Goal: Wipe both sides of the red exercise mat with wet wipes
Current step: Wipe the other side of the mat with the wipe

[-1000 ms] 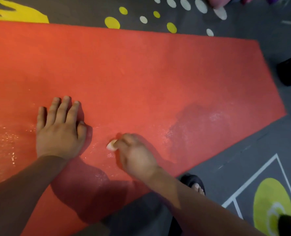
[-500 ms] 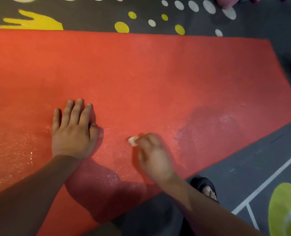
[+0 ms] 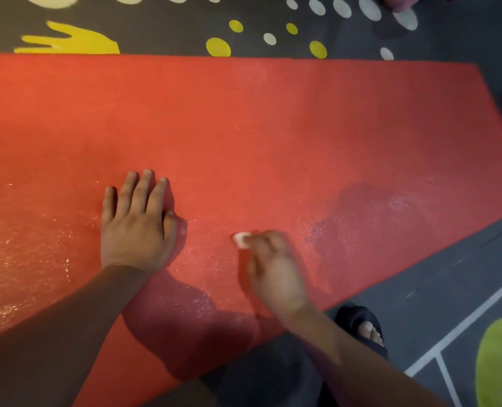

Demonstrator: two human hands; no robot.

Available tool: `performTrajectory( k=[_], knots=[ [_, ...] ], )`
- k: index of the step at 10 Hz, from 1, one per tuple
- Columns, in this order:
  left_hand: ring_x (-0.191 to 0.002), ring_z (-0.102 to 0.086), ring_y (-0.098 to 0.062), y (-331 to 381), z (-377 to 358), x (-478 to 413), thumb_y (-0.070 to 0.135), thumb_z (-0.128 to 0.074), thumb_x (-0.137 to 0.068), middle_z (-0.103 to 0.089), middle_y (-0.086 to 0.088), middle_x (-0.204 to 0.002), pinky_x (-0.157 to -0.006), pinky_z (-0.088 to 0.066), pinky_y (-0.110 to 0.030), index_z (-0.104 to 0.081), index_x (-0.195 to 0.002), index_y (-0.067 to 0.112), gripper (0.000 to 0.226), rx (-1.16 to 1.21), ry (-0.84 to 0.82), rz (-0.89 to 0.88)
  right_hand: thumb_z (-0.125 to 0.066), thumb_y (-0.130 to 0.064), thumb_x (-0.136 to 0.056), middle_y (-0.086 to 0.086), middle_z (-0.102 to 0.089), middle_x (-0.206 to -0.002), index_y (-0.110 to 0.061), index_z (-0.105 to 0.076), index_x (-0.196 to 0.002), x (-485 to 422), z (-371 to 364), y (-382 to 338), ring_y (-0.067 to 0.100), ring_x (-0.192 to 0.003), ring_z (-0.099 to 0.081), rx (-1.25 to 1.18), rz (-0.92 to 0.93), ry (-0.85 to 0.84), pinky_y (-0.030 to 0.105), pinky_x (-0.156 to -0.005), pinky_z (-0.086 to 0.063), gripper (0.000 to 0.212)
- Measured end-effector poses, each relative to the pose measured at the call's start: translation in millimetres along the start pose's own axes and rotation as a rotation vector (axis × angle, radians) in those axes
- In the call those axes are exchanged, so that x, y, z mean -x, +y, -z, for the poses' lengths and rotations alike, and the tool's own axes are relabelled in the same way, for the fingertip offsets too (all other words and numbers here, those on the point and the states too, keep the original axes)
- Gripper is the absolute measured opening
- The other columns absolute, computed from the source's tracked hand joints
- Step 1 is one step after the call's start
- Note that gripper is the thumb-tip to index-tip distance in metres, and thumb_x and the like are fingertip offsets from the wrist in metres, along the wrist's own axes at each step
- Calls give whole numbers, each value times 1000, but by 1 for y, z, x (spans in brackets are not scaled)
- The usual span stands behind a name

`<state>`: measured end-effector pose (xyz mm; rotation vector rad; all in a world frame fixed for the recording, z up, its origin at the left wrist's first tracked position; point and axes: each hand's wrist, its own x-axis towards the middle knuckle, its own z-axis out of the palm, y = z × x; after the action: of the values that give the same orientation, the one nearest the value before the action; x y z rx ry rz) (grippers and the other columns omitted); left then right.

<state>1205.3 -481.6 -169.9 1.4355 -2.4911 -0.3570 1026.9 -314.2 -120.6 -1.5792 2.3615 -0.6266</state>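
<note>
The red exercise mat (image 3: 258, 121) lies flat on the floor and fills most of the view. My left hand (image 3: 136, 224) rests palm down on it with straight fingers, left of centre. My right hand (image 3: 273, 265) is near the mat's near edge, fingers curled round a small bunched white wet wipe (image 3: 240, 239) that pokes out at its fingertips and touches the mat. This hand is motion-blurred. Wet, shiny patches show on the mat around both hands and at the left.
The grey floor (image 3: 437, 289) carries yellow and white dots, a yellow hand print (image 3: 70, 41) beyond the mat, white lines and a green-yellow circle (image 3: 499, 362) at the lower right. My foot in a black sandal (image 3: 364, 327) stands just off the mat's near edge.
The view has shifted, so both hands and the mat appear further right and lower in the frame. My right hand keeps the wipe on the mat; the left stays flat.
</note>
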Motion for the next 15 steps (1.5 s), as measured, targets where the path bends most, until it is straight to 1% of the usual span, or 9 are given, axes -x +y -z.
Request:
performTrajectory(
  k=[2, 4, 6, 8, 9, 10, 11, 13, 15],
  knots=[
    [-155, -21, -31, 1, 1, 1, 36, -39, -94, -34, -11, -163, -125, -12, -57, -42, -154, 12, 65, 1, -5, -4, -67, 2, -84, 7, -62, -99, -9, -71, -102, 23, -18, -4, 20, -86, -58, 31, -167, 60, 22, -82, -45, 22],
    [-155, -21, -31, -2, 0, 0, 36, -40, -94, -34, -11, -163, -125, -11, -57, -42, -154, 13, 64, -2, -1, -17, -50, -12, -95, 6, -60, -115, -18, -60, -123, 44, -20, -26, 24, -102, -58, -66, 220, -321, 31, -89, -50, 31],
    [-155, -19, -31, -2, 1, 0, 37, -38, -95, -33, -11, -164, -125, -10, -57, -40, -155, 14, 64, 3, -9, -12, -58, 1, -89, 10, -59, -104, -8, -68, -102, 14, 1, 20, 26, -86, -61, -8, -438, 153, 35, -81, -51, 19],
    [-154, -21, -31, -1, 0, 1, 36, -41, -94, -34, -11, -163, -125, -11, -56, -41, -154, 14, 64, -13, -7, -14, -54, -2, -90, 7, -62, -108, -11, -67, -115, 64, -28, -51, 24, -99, -58, -148, 164, -317, 29, -92, -47, 29],
    [-155, -20, -30, -1, 1, 0, 37, -40, -94, -33, -10, -164, -125, -11, -56, -40, -154, 15, 64, -14, -13, -15, -50, -10, -91, 9, -61, -110, -13, -67, -117, 45, -14, -30, 25, -99, -57, -69, 170, -305, 32, -89, -47, 31],
    [-155, -18, -29, -2, 1, 1, 37, -37, -95, -32, -10, -165, -126, -9, -55, -39, -155, 15, 64, -8, -20, -6, -54, -2, -90, 13, -60, -105, -7, -69, -106, 19, 3, 6, 30, -88, -61, 5, -319, 51, 31, -81, -46, 22],
    [-155, -17, -30, -2, 0, 1, 37, -38, -95, -31, -9, -165, -126, -8, -55, -38, -155, 15, 64, -7, -31, -8, -58, 2, -89, 12, -63, -103, -8, -71, -108, 32, -10, -3, 25, -90, -59, 15, -378, 86, 27, -84, -45, 25],
    [-155, -19, -32, -3, 0, 0, 36, -42, -94, -32, -10, -164, -125, -10, -57, -39, -154, 15, 64, -15, -38, -16, -54, -5, -94, 5, -61, -111, -14, -66, -123, 87, -20, -51, 24, -103, -58, -116, 216, -365, 31, -94, -50, 32],
    [-156, -16, -33, -9, 5, 20, 36, -40, -97, -31, -11, -164, -125, -8, -57, -37, -154, 11, 62, 20, -75, -66, -53, -6, -89, 14, -58, -102, -5, -67, -104, 58, 2, 3, 32, -87, -61, 22, -441, 86, 25, -79, -41, 21]
  ],
)
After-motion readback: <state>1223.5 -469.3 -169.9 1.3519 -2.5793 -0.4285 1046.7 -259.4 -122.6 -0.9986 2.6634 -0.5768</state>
